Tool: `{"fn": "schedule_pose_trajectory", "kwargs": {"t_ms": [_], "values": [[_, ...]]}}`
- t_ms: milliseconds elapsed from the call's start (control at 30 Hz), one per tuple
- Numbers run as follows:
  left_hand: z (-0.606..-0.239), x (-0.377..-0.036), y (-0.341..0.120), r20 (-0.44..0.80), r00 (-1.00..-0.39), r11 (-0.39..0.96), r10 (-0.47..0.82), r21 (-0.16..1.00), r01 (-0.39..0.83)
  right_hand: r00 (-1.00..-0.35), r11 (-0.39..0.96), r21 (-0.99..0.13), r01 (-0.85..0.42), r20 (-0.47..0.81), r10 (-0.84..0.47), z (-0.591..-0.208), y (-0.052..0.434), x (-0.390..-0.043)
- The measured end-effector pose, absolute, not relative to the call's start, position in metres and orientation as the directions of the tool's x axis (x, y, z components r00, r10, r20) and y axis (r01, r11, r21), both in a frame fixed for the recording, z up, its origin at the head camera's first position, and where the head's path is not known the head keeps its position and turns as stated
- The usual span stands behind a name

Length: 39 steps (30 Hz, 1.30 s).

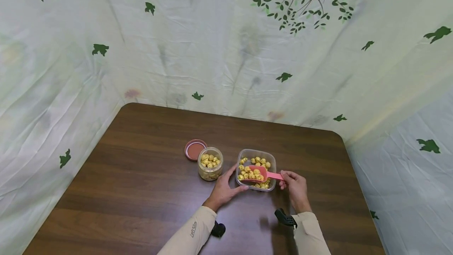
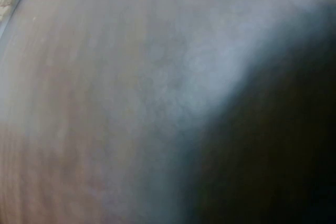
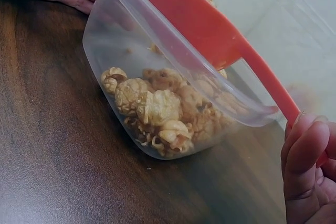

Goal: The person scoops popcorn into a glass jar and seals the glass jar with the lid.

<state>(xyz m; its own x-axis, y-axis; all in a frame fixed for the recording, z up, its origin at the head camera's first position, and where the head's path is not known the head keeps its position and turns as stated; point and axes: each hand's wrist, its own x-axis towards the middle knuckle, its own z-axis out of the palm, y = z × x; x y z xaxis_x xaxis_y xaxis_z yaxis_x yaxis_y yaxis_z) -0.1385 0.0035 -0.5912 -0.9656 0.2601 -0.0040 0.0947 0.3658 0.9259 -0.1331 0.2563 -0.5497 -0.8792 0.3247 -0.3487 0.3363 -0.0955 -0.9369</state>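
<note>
A clear plastic tub (image 1: pixel 272 156) of caramel popcorn (image 1: pixel 260 161) stands on the brown table. My right hand (image 1: pixel 294 184) pinches the handle of a pink scoop (image 1: pixel 263 173) whose bowl lies over the popcorn in the tub. My left hand (image 1: pixel 226 188) rests against the tub's left side, thumb on its near corner. In the right wrist view the tub (image 3: pixel 131 40) shows popcorn (image 3: pixel 157 108) through its wall, the scoop (image 3: pixel 210 30) slants over its rim, and my right fingers (image 3: pixel 307 166) hold the handle end. The left wrist view is a blur of table.
A small glass jar (image 1: pixel 210 163) with popcorn in it stands left of the tub. Its reddish lid (image 1: pixel 195 149) lies flat just behind it. The wooden table (image 1: pixel 141 192) is backed by a leaf-printed cloth (image 1: pixel 226 50) on three sides.
</note>
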Motion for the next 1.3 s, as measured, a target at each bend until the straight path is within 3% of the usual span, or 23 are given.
{"fn": "schedule_pose_trajectory", "kwargs": {"t_ms": [1300], "values": [[-0.585,-0.138,0.002,-0.002,-0.967,0.359,0.256,0.929,0.093,-0.851,-0.246,-0.914,0.322,-0.393,0.347,-0.533,0.266,-0.134]]}}
